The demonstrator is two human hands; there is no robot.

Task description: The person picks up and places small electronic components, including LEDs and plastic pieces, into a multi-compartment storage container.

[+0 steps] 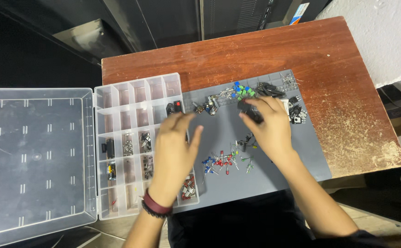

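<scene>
Left hand (175, 149), fingers spread and grasping nothing, over right edge of clear compartment box (136, 138). Right hand (269, 128) on grey mat (301, 156), fingertips pinched around small black component (250, 111) at mat's far side. Red and blue LEDs (218, 163) scattered between hands, near edge. Brown table (347, 82) beneath.

Right hand (270, 130) pinching black component (250, 111) over grey mat (310, 151), left hand (175, 154) open above clear organizer (127, 119) — wooden table (338, 59).

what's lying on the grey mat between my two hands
In the head view, between the left hand and right hand lies a scatter of small red, blue and green LEDs on the grey mat.
</scene>
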